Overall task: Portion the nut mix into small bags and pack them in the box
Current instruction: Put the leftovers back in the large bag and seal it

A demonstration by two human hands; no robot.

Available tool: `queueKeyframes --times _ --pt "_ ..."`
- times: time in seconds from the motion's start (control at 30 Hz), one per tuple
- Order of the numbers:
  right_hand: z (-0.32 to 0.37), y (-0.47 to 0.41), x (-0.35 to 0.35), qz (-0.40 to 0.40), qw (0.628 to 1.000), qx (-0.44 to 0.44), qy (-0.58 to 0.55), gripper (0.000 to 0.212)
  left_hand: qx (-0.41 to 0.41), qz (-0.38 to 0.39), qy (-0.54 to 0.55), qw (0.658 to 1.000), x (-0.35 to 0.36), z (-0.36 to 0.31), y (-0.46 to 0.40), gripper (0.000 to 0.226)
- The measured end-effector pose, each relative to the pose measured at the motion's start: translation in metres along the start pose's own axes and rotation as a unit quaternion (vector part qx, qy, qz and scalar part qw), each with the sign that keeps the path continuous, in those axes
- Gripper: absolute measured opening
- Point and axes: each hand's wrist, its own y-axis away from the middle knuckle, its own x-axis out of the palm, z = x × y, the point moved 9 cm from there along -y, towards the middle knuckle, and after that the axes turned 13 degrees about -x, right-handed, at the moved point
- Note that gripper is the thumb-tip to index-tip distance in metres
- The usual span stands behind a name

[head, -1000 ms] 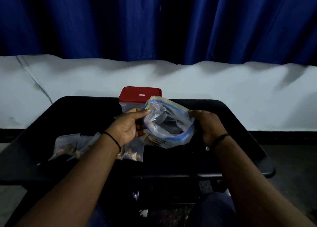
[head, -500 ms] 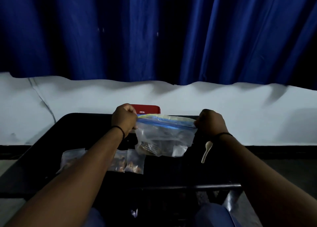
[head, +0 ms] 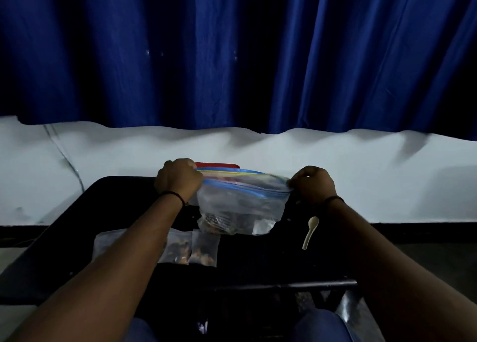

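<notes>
Zip bag of nut mix hangs above the surface, left hand and right hand each pinching a top corner; thin, limp, slippery film, light load, so grip the stiffer zipper strip

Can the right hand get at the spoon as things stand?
Probably not without letting go first: the right hand pinches the big bag's corner, as does the left hand. Otherwise the spoon lies uncovered on the table, just below that wrist.
</notes>
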Motion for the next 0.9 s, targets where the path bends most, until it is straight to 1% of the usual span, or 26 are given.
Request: queueKeyframes --times 0.03,0.1,0.17,0.2,0.27,0.33,0.4,0.43,0.5,0.57,0.63,0.7,0.77,0.83,0.9 --pt "-0.007 0.002 0.002 -0.001 0.999 0.024 -0.042 0.008 0.012 -0.008 -0.026 1.0 0.0 -0.005 0.004 0.021" --pt "-0.015 0.005 0.009 0.004 0.996 0.039 -0.082 0.011 0.054 -0.027 -0.062 0.996 0.0 -0.019 0.013 0.019" --pt "-0.017 0.007 0.015 0.004 0.993 0.04 -0.111 0.012 0.131 -0.039 -0.056 0.989 0.004 -0.039 0.025 0.018" --pt "-0.017 0.008 0.016 0.001 0.992 0.038 -0.121 0.012 0.173 -0.027 -0.041 0.984 0.009 -0.049 0.031 0.02" --pt "-0.014 0.009 0.018 -0.003 0.991 0.021 -0.132 0.013 0.247 0.037 -0.012 0.968 0.029 -0.068 0.043 0.028" --pt "-0.01 0.009 0.018 -0.011 0.991 -0.013 -0.131 0.017 0.285 0.112 -0.008 0.952 0.053 -0.082 0.056 0.044" --pt "-0.008 0.009 0.017 -0.018 0.989 -0.043 -0.142 0.021 0.297 0.168 -0.007 0.94 0.073 -0.093 0.066 0.058" --pt "-0.009 0.01 0.019 -0.017 0.986 -0.048 -0.158 0.021 0.299 0.181 -0.006 0.937 0.08 -0.097 0.07 0.058" --pt "-0.014 0.012 0.02 -0.018 0.98 -0.049 -0.191 0.019 0.302 0.181 -0.003 0.936 0.089 -0.106 0.074 0.044" --pt "-0.02 0.015 0.019 -0.033 0.975 -0.052 -0.215 0.019 0.297 0.189 0.052 0.934 0.091 -0.113 0.075 0.029" --pt "-0.026 0.017 0.018 -0.048 0.972 -0.061 -0.222 0.021 0.258 0.227 0.12 0.931 0.096 -0.113 0.071 0.019" --pt "-0.031 0.019 0.02 -0.047 0.973 -0.064 -0.216 0.022 0.222 0.25 0.121 0.935 0.102 -0.112 0.066 0.011" --pt "-0.031 0.02 0.025 -0.026 0.976 -0.054 -0.209 0.021 0.208 0.263 0.115 0.935 0.106 -0.111 0.065 0.003" --pt "-0.026 0.021 0.028 0.008 0.973 -0.033 -0.229 0.018 0.213 0.259 0.113 0.935 0.105 -0.115 0.066 0.01" --pt "-0.022 0.023 0.031 0.066 0.964 -0.004 -0.259 0.012 0.228 0.248 0.108 0.935 0.104 -0.118 0.065 0.015"
